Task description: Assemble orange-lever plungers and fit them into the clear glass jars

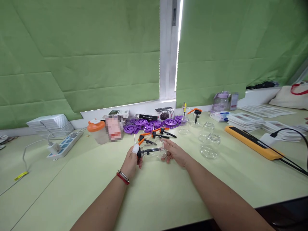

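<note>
1. Head view, hands: the left hand and the right hand meet above the middle of the pale green table. Between them lies a clear bottle, held on its side just above the table top.
2. Grip, left: the fingers are pressed around the black and orange pump head at the bottle's left end; a white cover sits on the thumb tip.
3. Grip, right: the fingers curl around the bottle's other end, pinching the clear body.
4. Behind the hands: loose pump heads lie near the bottle, with purple discs beyond them against the window ledge.
5. Right side: empty clear jars stand well apart from the right hand; a yellow power strip runs diagonally further right, its black cable trailing toward the table's right edge.
6. Left side: an orange-lidded cup and a white power strip sit toward the back left.
7. Open room: the table between the forearms and the near edge carries nothing; the near edge shows at lower right.
</note>
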`<action>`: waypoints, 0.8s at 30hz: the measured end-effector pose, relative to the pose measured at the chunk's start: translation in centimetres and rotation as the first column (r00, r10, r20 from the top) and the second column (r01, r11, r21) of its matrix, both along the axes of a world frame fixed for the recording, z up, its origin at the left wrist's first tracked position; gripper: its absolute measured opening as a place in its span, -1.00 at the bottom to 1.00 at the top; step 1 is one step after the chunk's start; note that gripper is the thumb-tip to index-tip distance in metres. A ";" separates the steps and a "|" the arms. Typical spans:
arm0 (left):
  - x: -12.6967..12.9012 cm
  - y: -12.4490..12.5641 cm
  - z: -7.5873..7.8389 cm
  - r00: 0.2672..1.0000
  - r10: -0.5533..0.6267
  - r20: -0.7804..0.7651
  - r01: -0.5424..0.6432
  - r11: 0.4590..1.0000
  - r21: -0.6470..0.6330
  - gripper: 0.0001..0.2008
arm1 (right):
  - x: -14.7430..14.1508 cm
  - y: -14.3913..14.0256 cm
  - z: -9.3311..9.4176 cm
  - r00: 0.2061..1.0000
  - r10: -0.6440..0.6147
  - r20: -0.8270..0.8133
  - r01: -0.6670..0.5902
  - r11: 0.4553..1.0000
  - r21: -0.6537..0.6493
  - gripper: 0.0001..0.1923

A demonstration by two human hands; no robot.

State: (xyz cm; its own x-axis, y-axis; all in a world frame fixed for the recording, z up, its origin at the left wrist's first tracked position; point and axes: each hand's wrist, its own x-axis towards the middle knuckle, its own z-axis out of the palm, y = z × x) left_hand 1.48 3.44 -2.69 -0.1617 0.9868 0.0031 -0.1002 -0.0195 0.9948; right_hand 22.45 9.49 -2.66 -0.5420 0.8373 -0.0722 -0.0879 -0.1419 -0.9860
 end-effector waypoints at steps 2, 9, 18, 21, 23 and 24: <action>0.0 0.0 0.1 1.000 0.003 0.009 -0.002 1.000 -0.019 -0.59 | 0.3 0.0 0.1 0.999 0.030 -0.019 -0.030 1.000 -0.003 -0.39; -0.1 0.2 0.1 1.000 -0.010 0.011 0.011 1.000 -0.030 -0.60 | 0.6 -0.2 0.2 0.994 0.111 -0.006 -0.111 0.994 0.014 -0.49; -0.2 0.2 -0.1 0.999 -0.027 0.047 0.029 0.999 -0.045 -0.58 | 0.3 0.0 -0.1 0.996 0.010 0.091 -0.016 0.997 0.069 -0.39; -0.2 0.2 -0.3 0.998 -0.034 0.043 0.036 0.999 -0.041 -0.58 | 0.0 0.1 -0.3 0.994 0.010 0.110 -0.014 0.999 0.037 -0.42; -0.2 0.2 -0.4 0.999 -0.037 0.036 0.039 0.998 -0.039 -0.58 | -0.2 0.2 -0.4 0.991 0.008 0.132 -0.010 1.000 0.013 -0.43; -0.2 0.2 -0.4 0.999 -0.038 0.034 0.040 0.998 -0.042 -0.58 | -0.3 0.2 -0.4 0.990 0.008 0.143 -0.009 1.000 0.007 -0.42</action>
